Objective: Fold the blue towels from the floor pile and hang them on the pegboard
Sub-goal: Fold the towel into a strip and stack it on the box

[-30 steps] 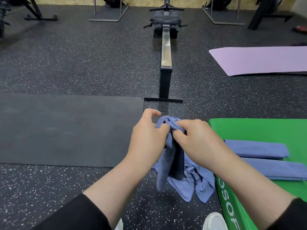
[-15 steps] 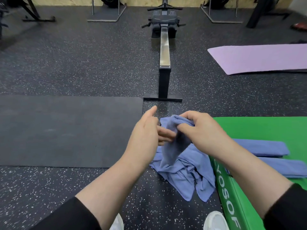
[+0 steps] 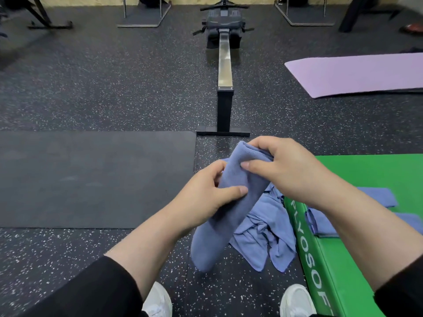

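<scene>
both hands (image 3: 247, 177) on blue towel (image 3: 231, 202)

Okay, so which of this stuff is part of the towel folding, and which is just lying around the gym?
Part of the job:
- towel in the hands, held by the left hand and right hand
- towel pile on the floor
- folded towels on the green box

Just lying about:
- rowing machine
- black mat
- purple mat

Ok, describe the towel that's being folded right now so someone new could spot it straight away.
Start at the green plyo box on the right; a crumpled pile of blue towels lies on the floor against its near left side. In front of that pile hangs the folded blue towel, the only one off the floor, held by the left hand and right hand.
</scene>
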`<act>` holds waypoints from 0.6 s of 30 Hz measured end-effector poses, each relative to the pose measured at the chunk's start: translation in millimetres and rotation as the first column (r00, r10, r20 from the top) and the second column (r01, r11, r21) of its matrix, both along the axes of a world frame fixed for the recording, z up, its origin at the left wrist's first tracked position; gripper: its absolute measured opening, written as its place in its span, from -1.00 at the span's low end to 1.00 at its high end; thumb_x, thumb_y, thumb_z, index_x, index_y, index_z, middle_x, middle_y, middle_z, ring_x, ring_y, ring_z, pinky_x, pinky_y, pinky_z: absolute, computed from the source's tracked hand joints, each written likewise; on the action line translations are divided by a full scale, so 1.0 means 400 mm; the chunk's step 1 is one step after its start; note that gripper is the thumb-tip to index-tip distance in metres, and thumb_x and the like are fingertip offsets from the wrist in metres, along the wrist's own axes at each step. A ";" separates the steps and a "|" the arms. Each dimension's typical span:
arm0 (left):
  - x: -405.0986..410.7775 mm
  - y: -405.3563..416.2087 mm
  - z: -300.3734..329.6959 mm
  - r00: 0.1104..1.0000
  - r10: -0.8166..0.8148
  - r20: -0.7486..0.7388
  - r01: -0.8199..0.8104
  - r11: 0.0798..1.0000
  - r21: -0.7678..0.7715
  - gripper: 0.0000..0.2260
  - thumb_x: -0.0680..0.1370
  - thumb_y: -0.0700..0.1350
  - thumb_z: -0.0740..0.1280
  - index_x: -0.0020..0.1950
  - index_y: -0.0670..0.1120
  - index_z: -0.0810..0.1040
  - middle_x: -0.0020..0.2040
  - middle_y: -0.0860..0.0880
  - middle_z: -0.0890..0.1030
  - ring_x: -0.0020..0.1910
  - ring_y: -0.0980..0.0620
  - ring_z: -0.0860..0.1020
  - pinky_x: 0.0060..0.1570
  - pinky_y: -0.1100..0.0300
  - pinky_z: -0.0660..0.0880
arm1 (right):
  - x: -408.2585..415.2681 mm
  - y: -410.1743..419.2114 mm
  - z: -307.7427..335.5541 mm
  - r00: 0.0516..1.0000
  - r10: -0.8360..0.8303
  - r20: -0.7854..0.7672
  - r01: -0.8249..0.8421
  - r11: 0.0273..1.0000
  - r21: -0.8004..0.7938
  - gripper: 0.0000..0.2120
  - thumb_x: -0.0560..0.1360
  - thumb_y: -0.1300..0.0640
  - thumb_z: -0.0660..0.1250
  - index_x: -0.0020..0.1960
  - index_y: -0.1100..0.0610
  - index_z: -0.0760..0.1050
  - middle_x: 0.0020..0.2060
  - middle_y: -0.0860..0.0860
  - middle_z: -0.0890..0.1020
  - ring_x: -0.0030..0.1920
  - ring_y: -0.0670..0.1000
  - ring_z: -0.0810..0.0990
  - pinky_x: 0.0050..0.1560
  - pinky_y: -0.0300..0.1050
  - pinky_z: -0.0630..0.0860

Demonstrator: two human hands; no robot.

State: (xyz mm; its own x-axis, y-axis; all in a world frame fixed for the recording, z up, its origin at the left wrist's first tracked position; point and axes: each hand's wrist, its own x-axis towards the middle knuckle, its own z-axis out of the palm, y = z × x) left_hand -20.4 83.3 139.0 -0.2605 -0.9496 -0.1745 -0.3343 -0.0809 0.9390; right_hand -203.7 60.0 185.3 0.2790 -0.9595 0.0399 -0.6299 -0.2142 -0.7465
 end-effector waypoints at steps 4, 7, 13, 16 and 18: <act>-0.005 0.005 -0.003 0.999 -0.044 -0.015 0.045 0.993 0.111 -0.78 0.45 -0.06 0.54 0.05 -0.06 0.65 0.00 -0.05 0.74 0.04 0.00 0.69 0.17 -0.11 0.56 | -0.014 -0.005 0.013 0.985 0.020 0.174 -0.025 0.999 0.028 -0.90 0.56 0.19 0.40 0.02 0.03 0.64 -0.11 -0.08 0.71 -0.12 -0.19 0.58 0.03 -0.14 0.51; -0.012 0.006 -0.002 0.995 -0.035 -0.089 0.047 0.990 0.134 -0.67 0.41 0.05 0.53 0.07 -0.09 0.64 0.05 -0.08 0.73 -0.02 0.02 0.66 0.20 -0.11 0.56 | -0.024 -0.016 0.018 0.970 0.017 0.244 -0.021 1.000 0.015 -0.87 0.58 0.21 0.36 0.05 0.02 0.63 -0.11 -0.09 0.71 -0.11 -0.19 0.58 0.04 -0.12 0.51; -0.031 0.003 0.003 0.943 0.047 -0.329 -0.022 0.996 0.081 -0.80 0.59 -0.22 0.38 0.21 -0.11 0.62 0.10 -0.04 0.72 0.04 0.11 0.65 0.05 0.23 0.58 | -0.037 -0.027 0.039 0.966 0.081 0.245 -0.084 0.996 -0.001 -0.83 0.60 0.21 0.34 0.09 -0.01 0.62 -0.11 -0.18 0.68 -0.09 -0.23 0.57 0.04 -0.22 0.49; -0.042 -0.003 -0.002 0.961 0.080 -0.266 -0.067 0.996 0.058 -0.86 0.57 -0.19 0.43 0.11 -0.08 0.62 0.00 0.02 0.73 -0.01 0.09 0.65 0.02 0.16 0.58 | -0.020 -0.017 0.053 0.978 0.163 0.132 -0.158 0.986 -0.048 -0.78 0.58 0.24 0.36 0.15 0.00 0.63 -0.04 -0.18 0.71 -0.04 -0.32 0.57 0.03 -0.42 0.44; -0.052 -0.005 -0.003 0.974 0.131 -0.186 -0.127 0.991 0.032 -0.90 0.54 -0.13 0.47 0.01 -0.10 0.63 -0.11 0.02 0.71 -0.10 0.09 0.63 -0.02 0.10 0.54 | -0.007 -0.010 0.063 0.981 0.166 0.101 -0.157 0.983 -0.091 -0.78 0.56 0.24 0.39 0.14 0.00 0.64 -0.05 -0.20 0.71 -0.05 -0.34 0.58 -0.02 -0.46 0.41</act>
